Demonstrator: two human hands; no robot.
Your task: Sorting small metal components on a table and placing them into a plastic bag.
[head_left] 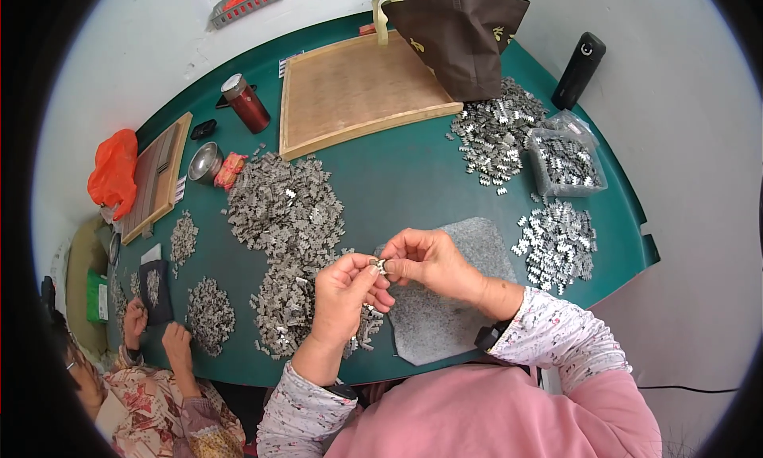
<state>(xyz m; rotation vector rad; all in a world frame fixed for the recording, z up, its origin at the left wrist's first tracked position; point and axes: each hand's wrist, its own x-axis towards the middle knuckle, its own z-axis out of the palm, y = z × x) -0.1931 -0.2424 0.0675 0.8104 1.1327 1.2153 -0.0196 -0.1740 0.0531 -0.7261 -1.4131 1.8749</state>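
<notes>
Between my fingertips is a small silvery metal piece [382,266] with a notched outline. My left hand [343,289] pinches it from one side, and my right hand [439,265] pinches it from the other. Fingers cover much of the piece. Beneath my right hand lies a grey felt-like mat [445,323]. A large heap of small toothed metal pieces [286,203] spreads to the left of my hands, running down beside my left wrist. To the right of the mat is a smaller pile of shinier metal pieces [558,243].
A clear plastic box [568,189] of metal pieces stands at the right, near another heap [497,136]. Behind are a wooden board [358,88], a brown bag [461,40], a red flask [246,104] and a black bottle [579,70]. At left, a co-worker's hands [176,347] work beside small piles.
</notes>
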